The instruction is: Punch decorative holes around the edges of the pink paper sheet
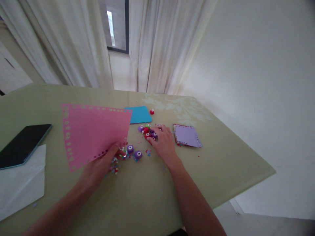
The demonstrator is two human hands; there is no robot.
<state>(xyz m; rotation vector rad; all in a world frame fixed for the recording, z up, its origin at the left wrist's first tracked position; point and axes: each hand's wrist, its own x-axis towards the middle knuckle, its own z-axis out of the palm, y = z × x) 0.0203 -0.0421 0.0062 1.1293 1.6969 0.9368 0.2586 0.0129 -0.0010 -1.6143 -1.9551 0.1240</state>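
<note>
1. Bottom of the frame: two bare forearms reach up across a pale green counter, with a white sheet lying flat at the lower left.
2. Left of centre: the left hand pinches the lower corner of a pink sheet, thumb on top and fingers out of sight beneath. The sheet is tilted up off the counter, and rows of punched holes run along its left and upper edges.
3. Just right of that hand: a scatter of coloured paper scraps lies on the counter, with two purple punches standing just beyond it.
4. Centre: the right hand lies palm down, fingers loosely bent and touching a cluster of small punches in red, purple and green. Whether the fingers grip one of them cannot be told.
5. Right of centre: a stack of cards, lilac on top with a punched border, sits just beside the right hand.
6. Left edge: a dark tablet rests partly on the white sheet.
7. Above centre: a blue sheet lies flat behind the pink sheet, and a lone red punch stands at its right edge.
8. Top of the frame: white curtains hang behind the counter, parted over a dark-framed window.
</note>
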